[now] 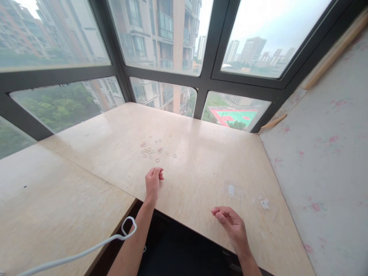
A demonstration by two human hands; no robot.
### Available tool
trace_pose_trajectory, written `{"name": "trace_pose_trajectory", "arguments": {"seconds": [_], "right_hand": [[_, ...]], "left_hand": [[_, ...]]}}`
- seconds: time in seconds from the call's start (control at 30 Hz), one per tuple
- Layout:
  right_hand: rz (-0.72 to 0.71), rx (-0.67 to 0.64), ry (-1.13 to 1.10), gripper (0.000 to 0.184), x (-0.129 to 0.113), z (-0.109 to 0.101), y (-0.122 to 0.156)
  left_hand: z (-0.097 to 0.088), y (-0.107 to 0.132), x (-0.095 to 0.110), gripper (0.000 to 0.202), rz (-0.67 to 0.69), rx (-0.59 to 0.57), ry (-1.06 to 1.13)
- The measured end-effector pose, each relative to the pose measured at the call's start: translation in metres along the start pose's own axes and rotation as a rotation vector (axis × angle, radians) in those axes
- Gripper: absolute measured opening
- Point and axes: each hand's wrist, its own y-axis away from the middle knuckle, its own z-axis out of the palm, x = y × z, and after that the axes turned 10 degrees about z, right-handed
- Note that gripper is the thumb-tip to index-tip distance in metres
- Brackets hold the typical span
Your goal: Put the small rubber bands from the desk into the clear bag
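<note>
Several small thin rings (149,152), some reddish and some pale or metallic, lie scattered on the stone-like countertop (195,153). Just on the near side of them is my left hand (153,180), its fingers curled in and the thumb pressed against them; whatever it may hold is too small or hidden to make out. My right hand (231,222) hovers over the counter's near edge, fingers bent together toward the thumb, and I cannot make out anything between them. Beyond that hand lies a flat, clear plastic case (232,190) with a whitish patch in it.
White torn scraps (264,203) lie right of the clear case. A white cable (86,251) loops near my left forearm. Dark-framed windows (205,82) border the counter's back, and a flowered wall (324,134) bounds the right. A dark opening (172,245) lies below the front edge.
</note>
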Motion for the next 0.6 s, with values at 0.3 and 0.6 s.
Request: {"name": "trace_pose_trajectory", "arguments": {"seconds": [0.3, 0.6], "right_hand": [[-0.154, -0.09, 0.122, 0.027, 0.001, -0.005, 0.015], [-0.34, -0.089, 0.2, 0.007, 0.006, -0.002, 0.007]], "left_hand": [[0.002, -0.071, -0.004, 0.026, 0.276, 0.162, -0.326], [-0.017, -0.124, -0.005, 0.014, 0.434, -0.094, -0.782]]}}
